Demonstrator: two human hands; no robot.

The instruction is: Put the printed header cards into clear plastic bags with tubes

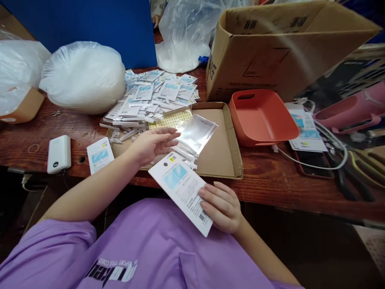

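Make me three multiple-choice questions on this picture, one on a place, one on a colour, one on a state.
1. Where does the white power bank lie?
A. on the wooden table's left side
B. inside the tub
C. on the lap

2. What colour is the plastic tub?
A. green
B. orange-red
C. black

3. How is the printed card held?
A. lying loose
B. pinched by both hands
C. gripped by the right hand

Answers: 1 A, it sits left of the left hand. 2 B, its walls show orange-red. 3 C, only right fingers clasp its lower end.
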